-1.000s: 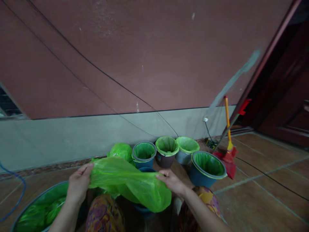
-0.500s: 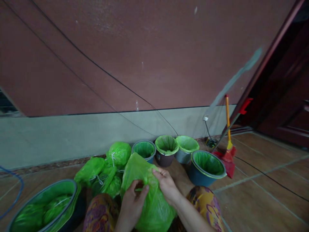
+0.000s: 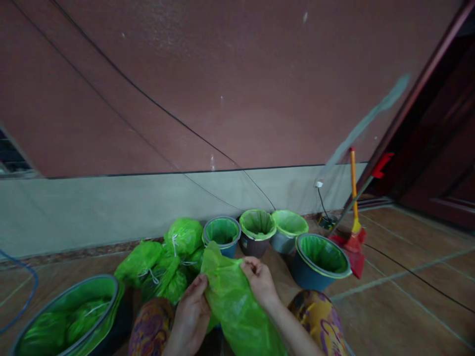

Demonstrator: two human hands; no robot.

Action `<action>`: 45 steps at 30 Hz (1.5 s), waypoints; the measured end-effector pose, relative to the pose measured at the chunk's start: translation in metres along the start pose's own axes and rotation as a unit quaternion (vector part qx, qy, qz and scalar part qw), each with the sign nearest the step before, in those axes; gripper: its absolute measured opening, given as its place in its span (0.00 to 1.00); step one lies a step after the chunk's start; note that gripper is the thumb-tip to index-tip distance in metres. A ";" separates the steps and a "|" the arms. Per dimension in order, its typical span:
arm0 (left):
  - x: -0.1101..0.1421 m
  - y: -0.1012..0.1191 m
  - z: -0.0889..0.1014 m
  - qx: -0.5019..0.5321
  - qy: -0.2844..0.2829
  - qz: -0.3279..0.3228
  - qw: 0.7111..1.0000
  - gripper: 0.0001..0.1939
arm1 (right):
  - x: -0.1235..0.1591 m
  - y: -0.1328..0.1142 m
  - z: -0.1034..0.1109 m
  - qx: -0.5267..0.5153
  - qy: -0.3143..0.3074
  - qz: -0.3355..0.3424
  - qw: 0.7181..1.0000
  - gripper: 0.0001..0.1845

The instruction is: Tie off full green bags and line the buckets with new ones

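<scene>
A thin green plastic bag (image 3: 241, 311) hangs in front of me between my knees, its upper part gathered and its lower end out of frame. My left hand (image 3: 192, 316) pinches the bag's left edge between thumb and fingers. At the upper right edge, my right hand (image 3: 262, 283) grips the plastic with bent fingers. Just beyond the bag stand a blue bucket (image 3: 230, 251) and a dark brown bucket (image 3: 256, 247), both lined with green bags. Several tied green bags (image 3: 141, 262) lie piled to the left.
A large bucket (image 3: 117, 316) holding green bags stands at near left. On the right are a grey lined bucket (image 3: 280, 243) and a dark blue lined one (image 3: 311, 274). A red dustpan (image 3: 356, 252) and a yellow-orange handle (image 3: 353, 178) stand by the doorway. A blue hose (image 3: 31, 296) lies far left.
My hands have moved apart, the left slightly left and the right slightly right. The bag's top has dropped lower, and the bag now looks narrower and slants down to the right.
</scene>
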State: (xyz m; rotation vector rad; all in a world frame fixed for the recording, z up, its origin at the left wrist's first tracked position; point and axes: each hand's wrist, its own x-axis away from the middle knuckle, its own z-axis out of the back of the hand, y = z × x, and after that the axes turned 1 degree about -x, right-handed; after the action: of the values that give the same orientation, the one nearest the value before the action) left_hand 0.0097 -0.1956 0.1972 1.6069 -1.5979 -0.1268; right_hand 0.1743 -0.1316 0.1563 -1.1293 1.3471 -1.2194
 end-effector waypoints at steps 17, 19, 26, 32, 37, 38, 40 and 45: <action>-0.009 -0.005 0.011 -0.324 0.020 -0.238 0.915 0.18 | 0.037 -0.054 -0.006 0.232 -0.059 0.209 0.948 0.12; -0.012 0.004 0.017 -0.409 0.046 -0.308 0.858 0.20 | 0.031 -0.061 0.004 0.201 -0.072 0.183 0.960 0.14; -0.008 0.037 -0.025 -0.625 -0.153 -0.419 0.640 0.28 | 0.026 -0.083 0.024 0.102 -0.159 0.113 0.975 0.17; -0.039 0.047 -0.022 -0.698 -0.144 -0.370 0.596 0.18 | 0.008 -0.093 0.050 0.065 -0.109 0.119 0.985 0.17; -0.048 0.075 -0.001 -0.719 -0.088 -0.375 0.579 0.20 | -0.018 -0.095 0.089 0.129 0.038 0.170 0.976 0.16; -0.048 0.081 0.001 -0.725 -0.081 -0.371 0.575 0.20 | -0.024 -0.093 0.097 0.144 0.058 0.172 0.973 0.17; -0.046 0.091 0.005 -0.734 -0.069 -0.366 0.567 0.21 | -0.037 -0.087 0.114 0.179 0.099 0.173 0.963 0.19; -0.042 0.108 0.012 -0.758 -0.054 -0.371 0.533 0.22 | -0.054 -0.088 0.132 0.277 0.230 0.184 0.915 0.19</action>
State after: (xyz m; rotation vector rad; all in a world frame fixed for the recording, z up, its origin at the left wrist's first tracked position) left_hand -0.0888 -0.1464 0.2351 0.5801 -0.1948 -1.5894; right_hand 0.3140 -0.0987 0.2422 -0.1770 1.3410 -1.4987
